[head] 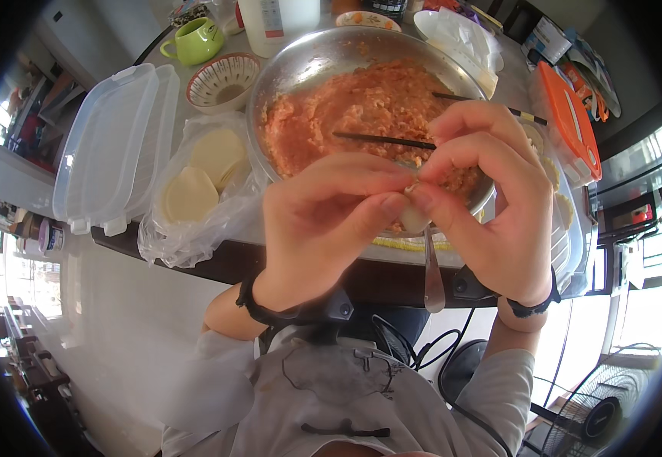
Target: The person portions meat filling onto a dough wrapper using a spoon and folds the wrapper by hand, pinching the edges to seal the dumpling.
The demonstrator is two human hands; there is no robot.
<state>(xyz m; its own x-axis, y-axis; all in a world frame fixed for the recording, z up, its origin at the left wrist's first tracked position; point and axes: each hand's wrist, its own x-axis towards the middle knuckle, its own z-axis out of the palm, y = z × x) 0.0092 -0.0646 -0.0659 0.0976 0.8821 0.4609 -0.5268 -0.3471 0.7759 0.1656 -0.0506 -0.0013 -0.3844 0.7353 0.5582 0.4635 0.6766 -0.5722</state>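
Observation:
Over the near rim of a large steel bowl of pinkish minced filling, my left hand and my right hand meet at the fingertips. Between them they pinch a small pale dumpling, mostly hidden by the fingers. Two dark chopsticks reach into the filling beside my right hand; one passes behind its fingers. Below the dumpling, a metal spoon's handle sticks out past the table edge. Left of the bowl, round dough wrappers lie in two stacks on a clear plastic bag.
Clear plastic lids lie at the left, near a patterned bowl and a green mug. An orange-lidded container and a clear tray with dumplings stand at the right. A fan is at the lower right.

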